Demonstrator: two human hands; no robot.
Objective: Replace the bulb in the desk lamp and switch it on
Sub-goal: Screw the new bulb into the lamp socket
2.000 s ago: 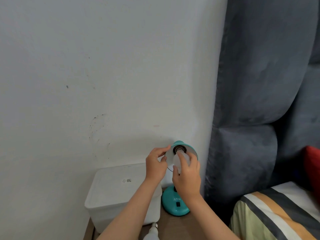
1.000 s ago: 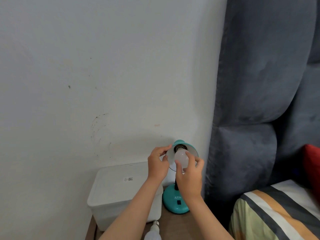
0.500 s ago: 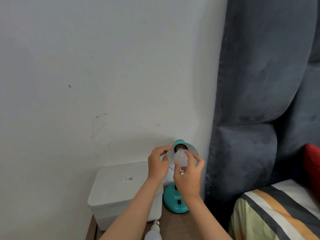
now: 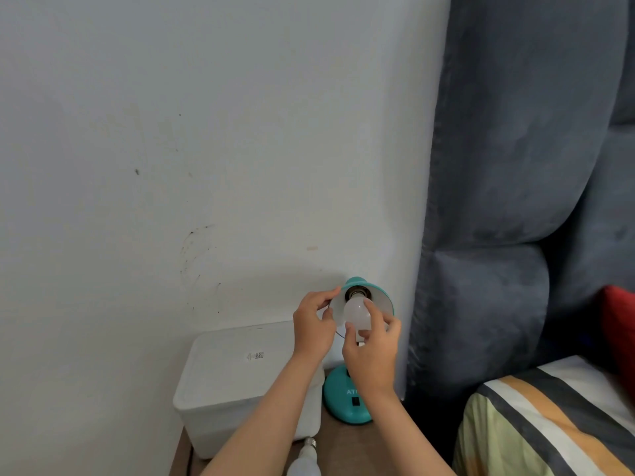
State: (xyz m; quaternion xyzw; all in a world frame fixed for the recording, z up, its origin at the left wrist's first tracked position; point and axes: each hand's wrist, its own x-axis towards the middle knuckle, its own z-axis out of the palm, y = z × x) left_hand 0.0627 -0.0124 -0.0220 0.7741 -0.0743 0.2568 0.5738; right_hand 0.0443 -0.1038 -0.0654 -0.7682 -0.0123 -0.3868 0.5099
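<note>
A teal desk lamp stands on a small table by the wall, its round base (image 4: 338, 401) carrying a black switch. Its shade (image 4: 379, 298) faces me, tilted up. A white bulb (image 4: 357, 312) sits with its neck in the socket inside the shade. My right hand (image 4: 372, 352) wraps its fingertips around the bulb from below. My left hand (image 4: 314, 326) pinches the shade's left rim. A second white bulb (image 4: 305, 460) lies on the table near the bottom edge, metal cap pointing up.
A white lidded plastic box (image 4: 237, 379) stands left of the lamp against the wall. A grey padded headboard (image 4: 515, 201) rises on the right, with a striped pillow (image 4: 549, 424) and a red cushion (image 4: 618, 324) below it.
The bulb has gone from just in front of the socket into it. My right hand's fingers have shifted around the bulb between frames. My left hand stays on the shade rim.
</note>
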